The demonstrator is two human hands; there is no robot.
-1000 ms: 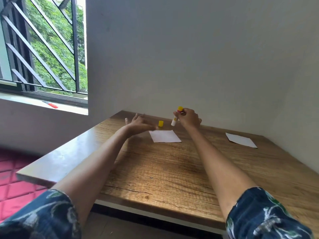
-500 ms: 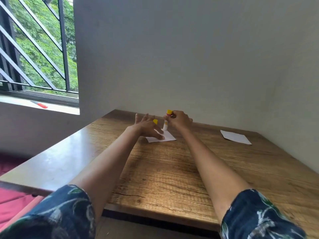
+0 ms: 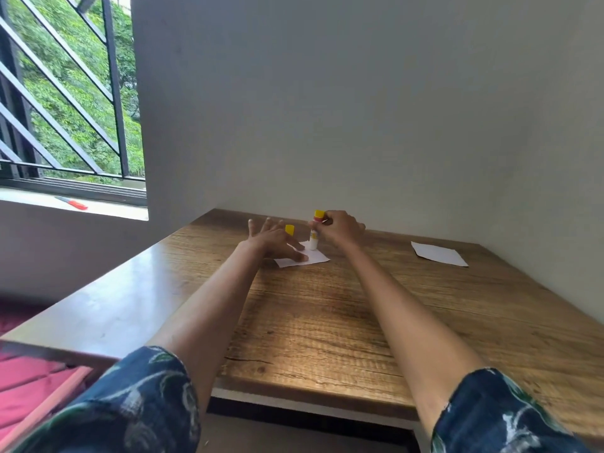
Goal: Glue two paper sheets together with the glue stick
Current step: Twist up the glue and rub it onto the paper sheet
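The right hand [image 3: 340, 227] curls its fingers round the upper end of the glue stick [image 3: 314, 231], which stands nearly upright with its white tip down on the sheet [image 3: 313, 257], just left of that hand. The left hand [image 3: 273, 238] lies flat with fingers spread, pressing the sheet's left part, the yellow cap [image 3: 289, 229] just behind it. A second sheet [image 3: 438, 254] lies well right of the right hand.

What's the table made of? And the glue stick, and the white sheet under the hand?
Table: looks like wood or wood-look laminate; brown grain lines, slight sheen.
Glue stick: probably plastic; smooth white tube, yellow end.
White sheet: paper; thin, flat, matte.
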